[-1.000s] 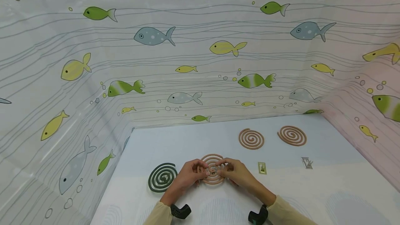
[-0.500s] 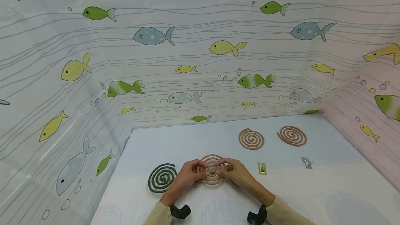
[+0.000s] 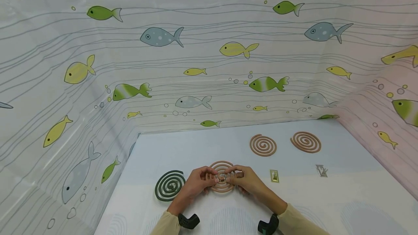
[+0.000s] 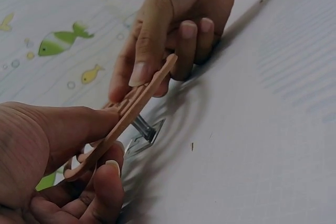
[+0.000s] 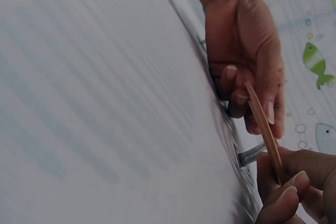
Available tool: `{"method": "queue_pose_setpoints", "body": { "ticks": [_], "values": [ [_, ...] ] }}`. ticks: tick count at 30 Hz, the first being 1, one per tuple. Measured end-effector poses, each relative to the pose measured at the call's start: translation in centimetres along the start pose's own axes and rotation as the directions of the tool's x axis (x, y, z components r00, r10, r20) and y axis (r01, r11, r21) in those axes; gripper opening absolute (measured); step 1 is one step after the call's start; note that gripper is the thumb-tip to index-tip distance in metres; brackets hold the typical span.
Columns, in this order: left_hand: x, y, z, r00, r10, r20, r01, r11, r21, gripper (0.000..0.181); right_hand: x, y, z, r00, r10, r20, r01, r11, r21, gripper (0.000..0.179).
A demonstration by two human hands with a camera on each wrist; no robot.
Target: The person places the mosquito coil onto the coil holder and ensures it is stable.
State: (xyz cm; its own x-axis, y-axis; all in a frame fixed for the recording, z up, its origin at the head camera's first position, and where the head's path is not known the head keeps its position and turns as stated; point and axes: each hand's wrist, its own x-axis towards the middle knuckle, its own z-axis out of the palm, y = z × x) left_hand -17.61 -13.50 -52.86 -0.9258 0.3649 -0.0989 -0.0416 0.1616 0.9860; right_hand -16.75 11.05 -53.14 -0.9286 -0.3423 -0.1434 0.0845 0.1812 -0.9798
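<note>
Between both hands is a brown spiral mosquito coil [image 4: 122, 123], held just above the table. My left hand [image 3: 198, 181] pinches its left side between thumb and fingers. On the opposite side my right hand [image 3: 245, 180] grips it with thumb and fingertips. Under the coil stands a small metal coil stand [image 4: 149, 135]; its upright prong reaches the coil's underside near the middle. In the right wrist view the coil [image 5: 266, 129] appears edge-on, with the stand [image 5: 245, 158] behind it. The left fingers partly hide the stand's base in the left wrist view.
A dark green mosquito coil [image 3: 169, 186] lies left, beside the left wrist. Two more brown coils [image 3: 262, 145] [image 3: 306, 142] lie at the back right. Nearer are a gold metal stand [image 3: 274, 176] and a silver one [image 3: 321, 170]. Fish-printed sheeting [image 3: 156, 71] walls in the white table [image 3: 176, 148].
</note>
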Motion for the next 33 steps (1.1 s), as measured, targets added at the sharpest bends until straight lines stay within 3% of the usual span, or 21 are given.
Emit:
{"method": "queue_pose_setpoints", "body": {
  "ticks": [21, 33],
  "values": [
    [-0.42, 0.75, -0.04, 0.999, 0.026, -0.043, -0.024, 0.998, 0.054, 0.032, -0.24, -0.09, 0.06, 0.999, -0.021, -0.033, 0.021, 1.0, -0.011, 0.031],
    [-0.3, 0.76, 0.01, 0.992, 0.053, -0.117, -0.033, 0.985, 0.171, 0.024, -0.58, -0.27, -0.32, 0.997, -0.041, -0.062, 0.041, 0.999, -0.001, 0.035]
  ]
}}
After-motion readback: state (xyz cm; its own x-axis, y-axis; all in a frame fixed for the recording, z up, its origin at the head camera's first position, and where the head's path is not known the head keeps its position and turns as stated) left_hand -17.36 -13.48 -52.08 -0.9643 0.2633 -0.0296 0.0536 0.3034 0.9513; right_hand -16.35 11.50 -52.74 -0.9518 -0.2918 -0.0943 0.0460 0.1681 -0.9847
